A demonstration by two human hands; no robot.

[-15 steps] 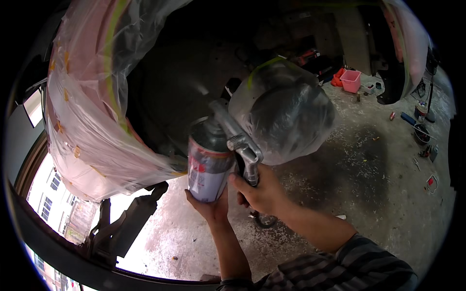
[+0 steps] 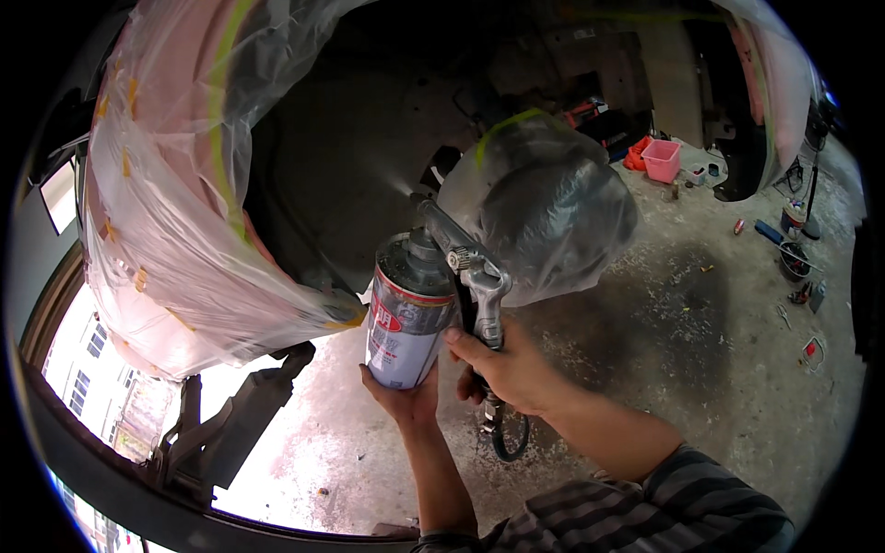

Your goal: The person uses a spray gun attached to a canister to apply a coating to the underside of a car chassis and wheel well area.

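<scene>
My left hand (image 2: 406,398) cups the base of a metal can (image 2: 402,334) with a white label and red print. The can stands nearly upright, joined at its top to a silver spray gun (image 2: 485,293). My right hand (image 2: 512,370) is wrapped round the gun's handle, from whose lower end a dark hose (image 2: 513,452) loops. Pale mist (image 2: 396,181) fans out from the nozzle into a dark wheel arch (image 2: 318,152). Close beside the gun is a round, wheel-hub-like part (image 2: 562,217) wrapped in clear plastic.
Plastic sheeting (image 2: 175,249) with yellow-green tape covers the car body at the left. Below it stands a dark metal lift arm (image 2: 247,419). On the concrete floor (image 2: 590,415) at the far right are a pink basket (image 2: 661,162), a black bucket (image 2: 794,262) and scattered tools.
The spray gun and can have shifted slightly to the right, both hands still holding them. The can's label is sharper now, and mist still leaves the nozzle.
</scene>
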